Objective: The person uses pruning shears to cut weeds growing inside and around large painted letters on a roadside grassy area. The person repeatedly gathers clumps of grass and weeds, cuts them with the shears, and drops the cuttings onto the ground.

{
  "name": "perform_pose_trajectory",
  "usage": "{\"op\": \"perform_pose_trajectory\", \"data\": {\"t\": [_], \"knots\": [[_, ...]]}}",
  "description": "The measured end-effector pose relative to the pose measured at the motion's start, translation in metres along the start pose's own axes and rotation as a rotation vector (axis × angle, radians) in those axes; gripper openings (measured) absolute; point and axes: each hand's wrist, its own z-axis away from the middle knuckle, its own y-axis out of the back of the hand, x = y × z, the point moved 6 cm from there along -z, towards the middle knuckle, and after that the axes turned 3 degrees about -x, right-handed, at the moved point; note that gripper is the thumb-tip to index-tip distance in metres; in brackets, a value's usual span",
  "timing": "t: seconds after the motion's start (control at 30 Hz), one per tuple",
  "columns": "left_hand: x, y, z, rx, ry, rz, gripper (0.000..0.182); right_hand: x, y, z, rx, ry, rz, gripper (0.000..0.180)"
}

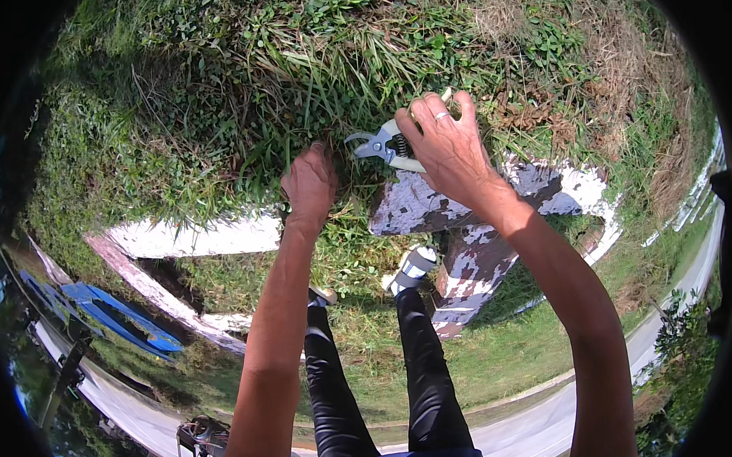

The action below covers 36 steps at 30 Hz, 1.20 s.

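In my right hand (445,137) is a pair of pruning shears (378,145) with pale handles and a coil spring. Its metal blades are parted and point left, just over the weeds. A ring is on one finger of that hand. To the left of the blade tips, my left hand (310,181) reaches into the grass (329,76) with its fingers curled. Its fingertips are hidden, so whether it grips any stems is unclear. Beneath my right forearm lies a large white structure (415,200) with flaking paint showing dark brown patches.
My shoes (416,263) stand on grass between white painted concrete-like bars (196,238). Dry brown leaves (542,114) lie beyond my right hand. Blue painted shapes (121,319) are at the lower left. A paved road (531,430) curves behind me, with a parked vehicle (204,437) beside it.
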Motion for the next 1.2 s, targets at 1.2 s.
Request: {"op": "perform_pose_trajectory", "data": {"t": [1.2], "knots": [[-0.013,0.009,0.027,0.01,-0.185,-0.463,0.025,-0.041,-0.014,-0.058,0.193,0.351,0.164,0.034]]}}
